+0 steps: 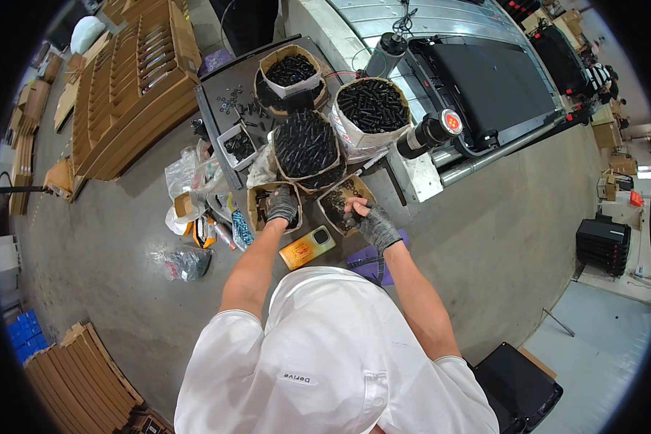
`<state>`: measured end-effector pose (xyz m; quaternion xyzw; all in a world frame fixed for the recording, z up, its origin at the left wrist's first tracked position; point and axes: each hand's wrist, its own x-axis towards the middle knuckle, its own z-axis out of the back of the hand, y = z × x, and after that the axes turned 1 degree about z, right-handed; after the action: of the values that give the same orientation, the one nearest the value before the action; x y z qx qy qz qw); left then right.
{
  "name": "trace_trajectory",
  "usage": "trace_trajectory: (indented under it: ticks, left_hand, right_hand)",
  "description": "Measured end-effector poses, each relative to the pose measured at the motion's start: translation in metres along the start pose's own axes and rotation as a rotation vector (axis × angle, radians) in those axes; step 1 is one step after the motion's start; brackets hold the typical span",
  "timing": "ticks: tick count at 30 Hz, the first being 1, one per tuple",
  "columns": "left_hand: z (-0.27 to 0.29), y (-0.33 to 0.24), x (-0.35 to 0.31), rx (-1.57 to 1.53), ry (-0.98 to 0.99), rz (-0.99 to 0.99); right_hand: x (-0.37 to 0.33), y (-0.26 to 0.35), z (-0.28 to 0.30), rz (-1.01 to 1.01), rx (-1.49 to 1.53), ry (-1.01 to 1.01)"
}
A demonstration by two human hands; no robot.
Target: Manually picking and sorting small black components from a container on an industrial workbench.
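- Our grey-gloved left hand dips into the left brown cardboard box; can't tell its grasp.
- Our right hand curls over the right brown cardboard box, load unclear; boxes likely near for reach.

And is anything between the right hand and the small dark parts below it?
Nothing visible: the right hand reaches over the rim of the open-topped carton, with no lid or object between it and the small dark parts.
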<state>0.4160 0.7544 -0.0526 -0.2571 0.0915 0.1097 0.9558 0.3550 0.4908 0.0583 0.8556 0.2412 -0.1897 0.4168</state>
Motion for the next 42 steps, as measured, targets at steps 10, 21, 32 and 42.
trace_trajectory:
  ticks: [10,21,32,42]
  left_hand:
    - [0.055,0.024,-0.025,-0.611,0.145,0.101]
    - [0.107,-0.09,-0.107,-1.462,0.549,0.322]
    - [0.088,-0.117,-0.106,-1.345,0.628,0.227]
    - [0.079,-0.112,-0.105,-1.509,0.725,0.289]
  right_hand:
    - [-0.009,0.008,-0.009,0.0,0.147,0.016]
    - [-0.025,0.017,-0.031,0.022,0.25,-0.03]
    - [-0.033,0.021,-0.024,0.024,0.131,-0.031]
    - [-0.036,0.026,-0.04,0.055,0.007,-0.036]
